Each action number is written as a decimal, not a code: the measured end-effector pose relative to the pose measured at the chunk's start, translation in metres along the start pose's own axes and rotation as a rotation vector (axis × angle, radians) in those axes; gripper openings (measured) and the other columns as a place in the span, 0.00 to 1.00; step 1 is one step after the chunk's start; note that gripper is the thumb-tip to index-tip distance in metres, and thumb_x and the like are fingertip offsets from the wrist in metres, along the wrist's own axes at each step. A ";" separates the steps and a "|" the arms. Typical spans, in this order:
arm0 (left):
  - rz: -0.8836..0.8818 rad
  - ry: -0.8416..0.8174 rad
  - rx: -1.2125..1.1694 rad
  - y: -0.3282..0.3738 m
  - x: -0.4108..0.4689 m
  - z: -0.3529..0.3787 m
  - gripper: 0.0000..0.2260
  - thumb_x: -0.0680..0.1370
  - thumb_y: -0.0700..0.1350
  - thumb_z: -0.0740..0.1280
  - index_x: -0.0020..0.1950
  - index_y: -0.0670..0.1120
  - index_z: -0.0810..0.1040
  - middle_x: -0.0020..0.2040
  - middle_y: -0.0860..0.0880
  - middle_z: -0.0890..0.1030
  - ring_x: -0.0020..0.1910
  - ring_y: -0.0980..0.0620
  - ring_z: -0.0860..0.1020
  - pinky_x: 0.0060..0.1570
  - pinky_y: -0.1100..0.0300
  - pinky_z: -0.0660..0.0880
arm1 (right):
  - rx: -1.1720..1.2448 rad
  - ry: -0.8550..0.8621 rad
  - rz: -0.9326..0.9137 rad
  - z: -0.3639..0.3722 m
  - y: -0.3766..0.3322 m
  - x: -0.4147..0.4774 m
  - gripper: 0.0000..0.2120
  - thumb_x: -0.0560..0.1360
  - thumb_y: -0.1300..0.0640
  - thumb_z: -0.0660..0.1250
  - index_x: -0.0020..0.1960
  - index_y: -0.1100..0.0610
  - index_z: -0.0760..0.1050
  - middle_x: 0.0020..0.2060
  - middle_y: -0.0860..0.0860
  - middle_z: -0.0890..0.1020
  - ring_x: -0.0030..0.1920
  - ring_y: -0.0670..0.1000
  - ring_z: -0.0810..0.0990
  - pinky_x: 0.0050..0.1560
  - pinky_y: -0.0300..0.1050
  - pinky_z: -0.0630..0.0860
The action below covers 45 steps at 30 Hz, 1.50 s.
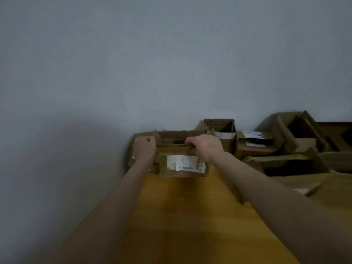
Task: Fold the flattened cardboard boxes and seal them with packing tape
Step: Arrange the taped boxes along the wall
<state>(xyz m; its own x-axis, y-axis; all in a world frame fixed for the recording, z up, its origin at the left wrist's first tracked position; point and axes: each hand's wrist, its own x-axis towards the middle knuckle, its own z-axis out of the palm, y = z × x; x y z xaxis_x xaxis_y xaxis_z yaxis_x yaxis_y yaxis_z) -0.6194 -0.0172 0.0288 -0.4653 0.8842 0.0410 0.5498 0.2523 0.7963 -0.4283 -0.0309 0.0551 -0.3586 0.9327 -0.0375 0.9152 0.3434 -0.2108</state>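
A brown cardboard box (171,151) with a white shipping label (185,162) on its near flap stands at the far end of the yellow-brown table (182,216), against the wall. My left hand (144,148) grips the box's left edge with curled fingers. My right hand (206,147) grips the near top edge of the box at its right side, fingers curled over the rim. The near flap hangs down towards me. The picture is dim and blurred. No tape is in view.
Several other open cardboard boxes (255,141) are piled to the right along the wall, one large (301,134) at the far right. Flattened cardboard (297,180) lies at the right edge of the table. A plain grey wall (133,63) fills the upper view.
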 end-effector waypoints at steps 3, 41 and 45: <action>-0.069 -0.020 -0.071 -0.002 -0.023 0.033 0.17 0.81 0.43 0.60 0.31 0.47 0.73 0.35 0.44 0.78 0.34 0.47 0.78 0.38 0.54 0.78 | -0.113 -0.051 0.063 0.010 0.020 -0.021 0.20 0.77 0.44 0.65 0.68 0.44 0.70 0.63 0.52 0.74 0.65 0.55 0.69 0.63 0.53 0.68; -0.160 -0.412 -0.190 0.002 0.014 0.098 0.15 0.80 0.44 0.62 0.66 0.44 0.75 0.57 0.47 0.79 0.51 0.50 0.78 0.50 0.57 0.78 | 0.261 0.281 0.289 0.038 0.023 0.070 0.16 0.77 0.58 0.61 0.65 0.54 0.70 0.63 0.54 0.71 0.62 0.55 0.69 0.60 0.49 0.71; 0.010 -0.142 0.213 -0.045 0.059 0.054 0.21 0.79 0.46 0.64 0.71 0.46 0.68 0.68 0.47 0.72 0.64 0.46 0.72 0.60 0.55 0.72 | 0.497 0.112 0.245 0.058 -0.024 0.102 0.19 0.78 0.58 0.62 0.69 0.55 0.68 0.66 0.53 0.71 0.63 0.55 0.73 0.60 0.50 0.73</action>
<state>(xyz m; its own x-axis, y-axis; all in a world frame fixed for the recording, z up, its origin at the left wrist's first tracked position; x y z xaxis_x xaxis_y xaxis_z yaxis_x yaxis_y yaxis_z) -0.6340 0.0449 -0.0370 -0.3654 0.9296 -0.0485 0.6946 0.3069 0.6506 -0.4977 0.0493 0.0003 -0.1001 0.9940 -0.0448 0.7627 0.0477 -0.6450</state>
